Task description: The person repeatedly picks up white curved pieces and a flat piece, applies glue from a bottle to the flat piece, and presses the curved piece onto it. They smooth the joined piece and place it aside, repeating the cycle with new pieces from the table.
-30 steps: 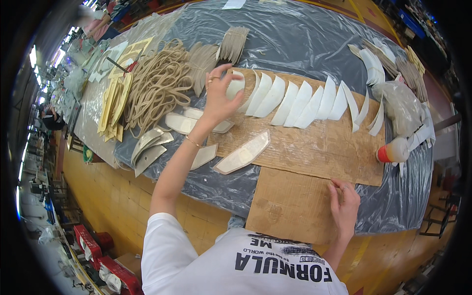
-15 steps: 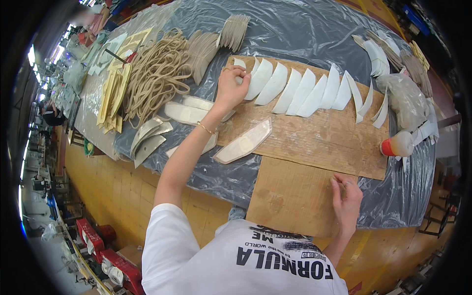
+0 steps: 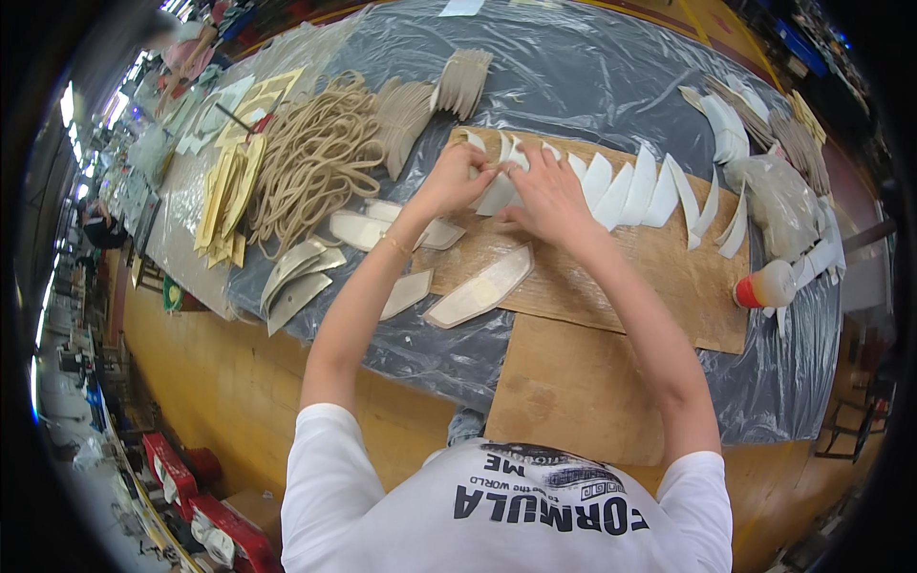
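Observation:
Both my hands reach to the left part of a row of white curved pieces (image 3: pixel 611 196), overlapping like fish scales on a brown cardboard sheet (image 3: pixel 611 267). My left hand (image 3: pixel 460 180) is closed in a pinch at the row's left end; what its fingertips hold is hidden. Close beside it, my right hand (image 3: pixel 549 196) lies over the pieces, fingers apart and thumb lower down, fingertips almost meeting the left ones. Between the hands part of one white piece shows. A pale elongated panel (image 3: pixel 480 286) with rounded ends lies below them on the cardboard edge.
Left of the cardboard lie more pale panels (image 3: pixel 359 229), grey curved pieces (image 3: pixel 296 277), a heap of beige cord (image 3: pixel 315 153) and yellowish strips (image 3: pixel 229 196). Beige strip bundles (image 3: pixel 462 81) lie beyond. At right stand a red-and-clear container (image 3: pixel 767 285) and a plastic bag (image 3: pixel 778 201).
My right hand has moved from the near right cardboard up and left to the white pieces, beside my left hand. My left hand stays at the row's left end, fingers still pinched.

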Demonstrator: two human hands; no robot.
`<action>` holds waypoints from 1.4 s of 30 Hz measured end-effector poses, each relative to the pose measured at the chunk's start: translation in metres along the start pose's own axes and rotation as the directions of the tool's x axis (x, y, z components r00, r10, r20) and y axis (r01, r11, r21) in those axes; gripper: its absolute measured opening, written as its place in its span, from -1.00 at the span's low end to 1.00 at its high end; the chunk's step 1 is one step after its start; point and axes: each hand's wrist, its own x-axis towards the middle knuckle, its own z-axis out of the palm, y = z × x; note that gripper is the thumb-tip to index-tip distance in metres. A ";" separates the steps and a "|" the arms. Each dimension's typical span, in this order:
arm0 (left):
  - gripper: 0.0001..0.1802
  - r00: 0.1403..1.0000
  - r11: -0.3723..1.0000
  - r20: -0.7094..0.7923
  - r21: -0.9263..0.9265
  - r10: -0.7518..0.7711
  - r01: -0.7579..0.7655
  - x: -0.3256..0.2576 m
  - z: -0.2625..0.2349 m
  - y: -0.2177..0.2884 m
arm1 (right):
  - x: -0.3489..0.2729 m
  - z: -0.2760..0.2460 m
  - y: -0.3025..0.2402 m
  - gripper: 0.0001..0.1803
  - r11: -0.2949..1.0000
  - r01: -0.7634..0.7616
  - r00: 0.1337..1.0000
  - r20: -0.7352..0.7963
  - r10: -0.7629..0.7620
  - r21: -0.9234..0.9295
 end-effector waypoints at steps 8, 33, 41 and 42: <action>-0.80 0.998 0.999 0.052 0.011 -0.046 0.046 0.007 0.000 0.005 | 0.037 0.024 0.020 -0.14 0.989 0.120 0.990 0.087 -0.112 -0.092; -0.76 0.917 0.984 0.357 0.092 -0.179 0.156 0.033 -0.022 -0.002 | -0.006 0.053 -0.019 -0.46 0.972 0.216 0.907 -0.351 -0.234 -0.092; -0.81 0.980 0.991 0.198 0.134 -0.013 -0.014 0.011 -0.009 -0.008 | -0.003 0.063 -0.012 -0.79 0.932 0.310 0.904 -0.246 -0.351 -0.190; -0.80 0.984 0.990 0.180 0.138 -0.001 -0.024 0.011 -0.009 -0.009 | -0.005 0.062 -0.012 -0.80 0.950 0.266 0.902 -0.306 -0.305 -0.164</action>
